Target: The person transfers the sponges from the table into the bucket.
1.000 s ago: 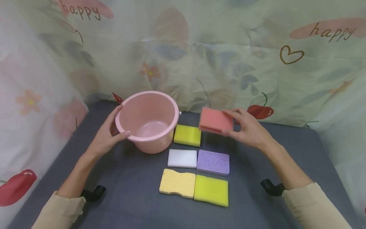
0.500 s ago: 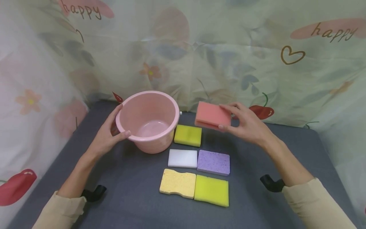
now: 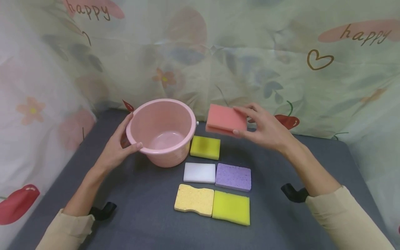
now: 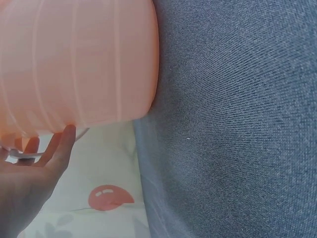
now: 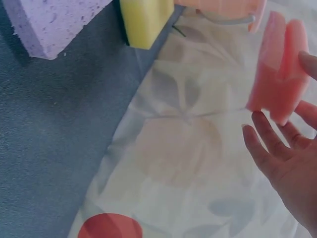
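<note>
My left hand (image 3: 114,149) holds the pink bucket (image 3: 168,159) at its left side, thumb over the rim and fingers against the outer wall. The bucket stands upright on the table, and its visible inside bottom is bare. In the left wrist view, fingertips (image 4: 67,136) touch the bucket's wall near its wire handle. My right hand (image 3: 265,128) pinches a pink sponge (image 3: 226,118) between thumb and fingers, raised above the table to the right of the bucket. A slit runs along the sponge's edge, plain in the right wrist view.
A yellow sponge (image 3: 205,147) lies against the bucket's right side. Nearer are a white sponge (image 3: 199,173) and a purple sponge (image 3: 233,177), then a wavy-sided pale yellow sponge (image 3: 194,200) and a yellow-green sponge (image 3: 231,207). A printed curtain (image 3: 243,62) hangs behind the table.
My right hand has lifted the pink sponge higher and carried it left toward the bucket. The left hand, the bucket and the sponges on the table have stayed in place.
</note>
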Demonstrator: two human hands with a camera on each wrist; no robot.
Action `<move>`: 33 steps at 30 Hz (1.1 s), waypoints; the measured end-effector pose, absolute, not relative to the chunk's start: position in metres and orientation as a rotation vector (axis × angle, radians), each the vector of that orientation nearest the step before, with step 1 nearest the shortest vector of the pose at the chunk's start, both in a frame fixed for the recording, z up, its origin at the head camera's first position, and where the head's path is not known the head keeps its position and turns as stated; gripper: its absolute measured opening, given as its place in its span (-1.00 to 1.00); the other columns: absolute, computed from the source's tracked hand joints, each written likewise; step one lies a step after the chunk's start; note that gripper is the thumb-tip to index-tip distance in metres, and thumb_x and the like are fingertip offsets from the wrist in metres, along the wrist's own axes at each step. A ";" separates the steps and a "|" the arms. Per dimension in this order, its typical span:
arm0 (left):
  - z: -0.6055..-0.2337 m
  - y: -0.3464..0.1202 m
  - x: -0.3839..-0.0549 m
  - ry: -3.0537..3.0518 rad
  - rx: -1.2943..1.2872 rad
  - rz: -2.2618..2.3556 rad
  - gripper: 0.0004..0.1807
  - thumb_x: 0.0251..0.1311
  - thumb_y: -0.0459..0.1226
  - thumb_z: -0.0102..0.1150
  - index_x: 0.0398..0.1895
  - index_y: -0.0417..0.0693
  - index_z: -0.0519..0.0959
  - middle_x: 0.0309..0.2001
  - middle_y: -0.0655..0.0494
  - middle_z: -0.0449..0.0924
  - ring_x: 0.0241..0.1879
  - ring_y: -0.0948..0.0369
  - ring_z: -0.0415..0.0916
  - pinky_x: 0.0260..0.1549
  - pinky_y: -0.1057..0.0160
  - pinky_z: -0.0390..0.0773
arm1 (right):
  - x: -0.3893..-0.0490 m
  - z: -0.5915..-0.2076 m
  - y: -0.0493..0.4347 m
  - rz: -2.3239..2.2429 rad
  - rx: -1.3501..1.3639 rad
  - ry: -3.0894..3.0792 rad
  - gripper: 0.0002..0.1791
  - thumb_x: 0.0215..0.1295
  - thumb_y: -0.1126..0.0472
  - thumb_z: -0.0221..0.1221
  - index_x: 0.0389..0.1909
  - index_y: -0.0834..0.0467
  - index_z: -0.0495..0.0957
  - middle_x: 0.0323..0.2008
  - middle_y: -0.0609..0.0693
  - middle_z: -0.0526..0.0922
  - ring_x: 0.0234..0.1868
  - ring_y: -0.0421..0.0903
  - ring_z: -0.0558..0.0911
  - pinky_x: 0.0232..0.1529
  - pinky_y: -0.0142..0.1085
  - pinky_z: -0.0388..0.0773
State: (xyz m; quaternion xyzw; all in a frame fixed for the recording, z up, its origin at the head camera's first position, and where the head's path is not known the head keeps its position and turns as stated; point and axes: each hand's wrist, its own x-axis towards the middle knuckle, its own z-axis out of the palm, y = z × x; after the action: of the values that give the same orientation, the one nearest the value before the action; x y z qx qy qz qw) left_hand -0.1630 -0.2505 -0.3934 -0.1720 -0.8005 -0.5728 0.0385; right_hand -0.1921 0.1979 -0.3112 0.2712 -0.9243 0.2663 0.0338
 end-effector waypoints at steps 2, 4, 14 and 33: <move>-0.394 -0.251 -0.163 -2.455 -0.526 -1.759 0.05 0.13 -0.48 0.30 0.61 0.13 -0.06 0.57 0.03 -0.07 0.41 -0.11 0.12 0.08 0.50 0.42 | -0.192 -0.309 0.195 0.817 0.850 -2.835 -0.19 0.15 -0.08 0.40 0.41 0.07 0.38 0.19 0.04 0.41 0.07 -0.02 0.44 -0.09 -0.09 0.54; -0.394 -0.251 -0.163 -2.456 -0.525 -1.761 0.06 0.13 -0.49 0.30 0.61 0.13 -0.06 0.57 0.02 -0.07 0.41 -0.12 0.12 0.07 0.50 0.42 | -0.193 -0.307 0.193 0.813 0.868 -2.828 -0.19 0.15 -0.08 0.40 0.40 0.07 0.38 0.18 0.04 0.42 0.07 -0.02 0.45 -0.09 -0.09 0.54; -0.393 -0.250 -0.163 -2.468 -0.509 -1.752 0.06 0.14 -0.46 0.31 0.61 0.16 -0.07 0.57 0.02 -0.09 0.42 -0.14 0.11 0.07 0.53 0.40 | -0.200 -0.288 0.176 0.784 0.953 -2.827 -0.20 0.20 -0.09 0.36 0.42 0.08 0.35 0.19 0.02 0.41 0.07 -0.04 0.45 0.02 -0.09 0.51; -0.394 -0.252 -0.163 -2.463 -0.496 -1.757 0.04 0.15 -0.46 0.30 0.61 0.18 -0.05 0.57 0.05 -0.07 0.42 -0.13 0.12 0.09 0.47 0.43 | -0.216 -0.268 0.132 0.828 1.014 -2.874 -0.24 0.17 -0.06 0.38 0.38 0.08 0.41 0.09 0.02 0.48 0.06 -0.05 0.52 0.02 -0.11 0.52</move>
State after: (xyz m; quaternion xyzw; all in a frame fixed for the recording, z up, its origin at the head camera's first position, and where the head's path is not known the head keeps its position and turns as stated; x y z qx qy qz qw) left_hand -0.1630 -0.2519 -0.3944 -0.1618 -0.8028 -0.5727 0.0378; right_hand -0.2165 0.1320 -0.2683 0.3209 -0.9101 0.2622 -0.0084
